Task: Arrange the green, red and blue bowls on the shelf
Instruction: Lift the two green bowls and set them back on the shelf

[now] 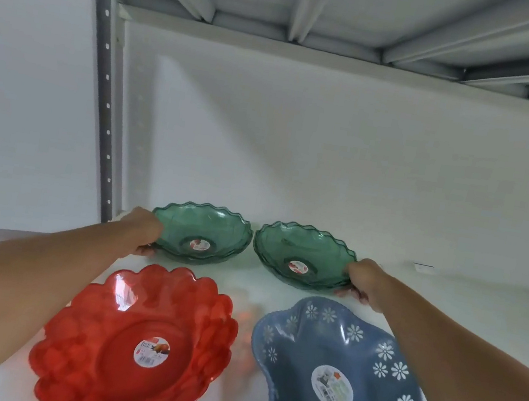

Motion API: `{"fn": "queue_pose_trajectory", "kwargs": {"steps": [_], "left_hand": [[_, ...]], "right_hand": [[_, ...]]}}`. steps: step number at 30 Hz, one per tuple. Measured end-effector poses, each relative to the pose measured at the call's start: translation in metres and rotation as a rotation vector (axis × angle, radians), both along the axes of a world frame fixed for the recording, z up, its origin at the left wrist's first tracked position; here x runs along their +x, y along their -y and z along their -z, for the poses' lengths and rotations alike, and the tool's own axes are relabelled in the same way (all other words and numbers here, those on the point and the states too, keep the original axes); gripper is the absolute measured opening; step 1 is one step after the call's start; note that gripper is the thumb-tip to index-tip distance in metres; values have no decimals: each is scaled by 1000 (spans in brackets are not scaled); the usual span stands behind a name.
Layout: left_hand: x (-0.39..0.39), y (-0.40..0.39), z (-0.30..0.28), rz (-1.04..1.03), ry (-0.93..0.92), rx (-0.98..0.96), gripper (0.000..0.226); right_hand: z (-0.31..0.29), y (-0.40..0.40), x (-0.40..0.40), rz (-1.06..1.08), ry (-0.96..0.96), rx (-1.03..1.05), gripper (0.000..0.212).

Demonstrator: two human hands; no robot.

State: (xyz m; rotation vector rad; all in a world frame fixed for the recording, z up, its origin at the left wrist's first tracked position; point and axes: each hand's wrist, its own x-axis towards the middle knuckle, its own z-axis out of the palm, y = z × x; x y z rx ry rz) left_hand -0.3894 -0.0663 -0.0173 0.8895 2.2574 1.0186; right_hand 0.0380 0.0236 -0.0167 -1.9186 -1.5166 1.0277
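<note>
Each green bowl [200, 233] [303, 255] is gripped at its outer rim by left hand [144, 231] and right hand [364, 280], fingers seemingly curled underneath, at 12 o'clock from the red bowl [136, 343] and blue bowl [345, 383], so the pair can be squared on the shelf [448, 299].

Four bowls on a white shelf [290, 204]: left green bowl [213, 230] and right green bowl [317, 253] side by side toward the back edge, scalloped rims nearly touching, each with a round sticker in the middle. Left hand [143, 233] clasped on the outer left rim of the left green bowl, right hand [361, 280] clasped on the outer right rim of the right green bowl. Nearer the front edge, red bowl [94, 346] on the left and blue bowl [302, 345] with white flower cutouts on the right, apart, both bearing stickers.
</note>
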Motion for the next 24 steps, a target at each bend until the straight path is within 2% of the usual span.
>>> {"fn": "queue_pose_trajectory", "kwargs": {"steps": [4,11,17,21,24], "left_hand": [[9,-4,-11,-21,180,91,21],[55,-9,-34,72,151,202,21],[143,12,-55,77,129,242,16],[219,17,-61,70,142,283,14],[279,17,-57,72,152,290,15]], "right_hand": [[5,-13,10,75,-66,-17,34],[-2,-3,68,201,-175,47,33],[-8,15,152,277,-195,81,40],[-13,29,224,283,-319,133,40],[-13,46,285,290,-339,154,37]]}}
